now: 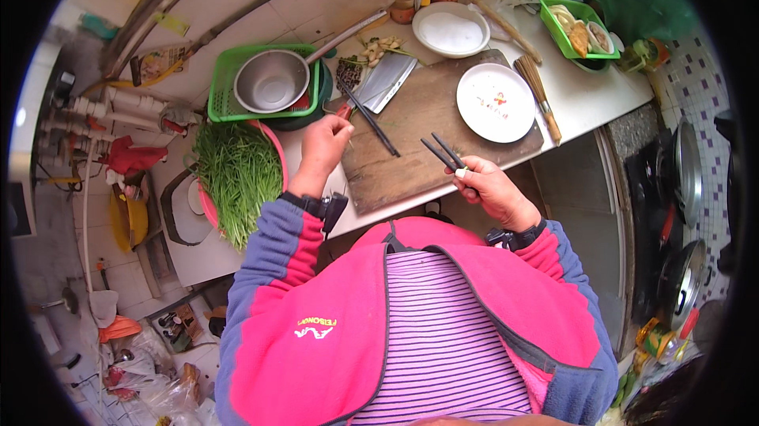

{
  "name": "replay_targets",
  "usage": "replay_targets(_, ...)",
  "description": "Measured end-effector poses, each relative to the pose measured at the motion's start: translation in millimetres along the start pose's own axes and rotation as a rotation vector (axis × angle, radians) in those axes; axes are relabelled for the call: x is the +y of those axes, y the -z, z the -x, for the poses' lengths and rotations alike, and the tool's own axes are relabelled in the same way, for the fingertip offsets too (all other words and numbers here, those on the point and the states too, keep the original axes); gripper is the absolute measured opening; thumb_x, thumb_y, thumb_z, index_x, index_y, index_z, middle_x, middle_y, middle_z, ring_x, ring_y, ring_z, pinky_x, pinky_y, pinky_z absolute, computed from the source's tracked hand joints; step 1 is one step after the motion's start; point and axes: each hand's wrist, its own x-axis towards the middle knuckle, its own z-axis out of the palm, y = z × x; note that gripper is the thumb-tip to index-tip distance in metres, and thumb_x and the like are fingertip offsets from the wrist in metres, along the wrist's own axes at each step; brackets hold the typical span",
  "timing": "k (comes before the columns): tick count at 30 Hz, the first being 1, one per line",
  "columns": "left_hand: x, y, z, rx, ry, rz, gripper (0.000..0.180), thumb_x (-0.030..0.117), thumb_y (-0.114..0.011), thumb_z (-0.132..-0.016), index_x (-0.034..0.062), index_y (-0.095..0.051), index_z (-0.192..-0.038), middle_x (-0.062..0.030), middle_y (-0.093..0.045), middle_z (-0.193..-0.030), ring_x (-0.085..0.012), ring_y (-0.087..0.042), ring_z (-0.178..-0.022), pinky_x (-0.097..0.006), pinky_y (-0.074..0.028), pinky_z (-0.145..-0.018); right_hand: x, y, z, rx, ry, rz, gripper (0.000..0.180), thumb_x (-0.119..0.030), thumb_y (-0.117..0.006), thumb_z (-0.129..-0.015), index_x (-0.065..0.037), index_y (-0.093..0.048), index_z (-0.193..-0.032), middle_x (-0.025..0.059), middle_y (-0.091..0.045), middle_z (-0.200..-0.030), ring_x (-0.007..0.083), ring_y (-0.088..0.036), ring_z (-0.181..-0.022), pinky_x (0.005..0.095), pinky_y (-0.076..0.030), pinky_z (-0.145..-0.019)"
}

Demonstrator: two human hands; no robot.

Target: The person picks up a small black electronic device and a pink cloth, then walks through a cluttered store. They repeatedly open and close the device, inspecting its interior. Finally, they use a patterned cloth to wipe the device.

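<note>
My right hand (494,193) is closed round a pair of dark chopsticks (443,152), their ends pointing up and left over the wooden cutting board (419,137). Something small and whitish shows at its fingertips, too small to name. My left hand (320,149) is pinched at the board's left edge; what it holds, if anything, cannot be made out. Just beyond it lie more dark sticks (371,122), like chopsticks, by a wide-bladed cleaver (390,84). A white plate (496,102) with a red print sits on the board's right part.
Left of the board, long green leafy stalks (233,177) fill a pink basin (278,141). Behind are a metal saucepan (273,82) on a green basket (225,82), garlic (381,48) and a white bowl (451,29). A brush (539,98) lies right of the plate.
</note>
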Motion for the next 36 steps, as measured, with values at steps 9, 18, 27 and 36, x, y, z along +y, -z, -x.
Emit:
replay_targets(9,-22,-61,-125,0.207,-0.131,-0.682,0.013,0.018,-0.071,-0.069,0.0093,-0.068,-0.079,-0.0096,-0.064,-0.084,-0.0307,-0.060,-0.085,-0.042,-0.049,-0.074,-34,58,-56,-0.008,-0.084,-0.065,0.018,-0.015,-0.054,-0.093,-0.003,-0.060,-0.104,-0.0038,-0.050,-0.071,0.0028,-0.039,-0.054,0.0164,-0.028,-0.046)
replay_targets(18,-47,-89,-172,0.140,-0.076,-0.919,0.010,0.012,-0.063,-0.073,0.0063,-0.066,-0.081,-0.0101,-0.064,-0.084,-0.0332,-0.059,-0.087,-0.041,-0.050,-0.075,-58,75,-85,0.009,-0.139,-0.105,0.015,-0.013,-0.053,-0.093,-0.004,-0.059,-0.104,-0.0028,-0.050,-0.074,0.0039,-0.039,-0.055,0.0170,-0.030,-0.048)
replay_targets(27,-8,-23,-127,0.221,0.252,0.265,0.011,0.014,-0.062,-0.088,0.0040,-0.060,-0.083,-0.0046,-0.065,-0.083,-0.0166,-0.062,-0.074,-0.032,-0.047,-0.065,-69,59,-112,-0.046,-0.184,-0.071,0.014,-0.012,-0.053,-0.094,-0.004,-0.059,-0.103,-0.0024,-0.051,-0.074,0.0034,-0.039,-0.055,0.0173,-0.029,-0.048)
replay_targets(36,78,31,-39,-0.014,0.023,1.238,0.010,0.013,-0.050,-0.098,0.0035,-0.049,-0.102,-0.0105,-0.065,-0.095,-0.0158,-0.063,-0.085,-0.027,-0.052,-0.075,-77,40,-108,-0.103,-0.152,-0.028,0.016,-0.014,-0.053,-0.094,-0.004,-0.058,-0.104,-0.0024,-0.050,-0.074,0.0042,-0.039,-0.055,0.0183,-0.029,-0.049)
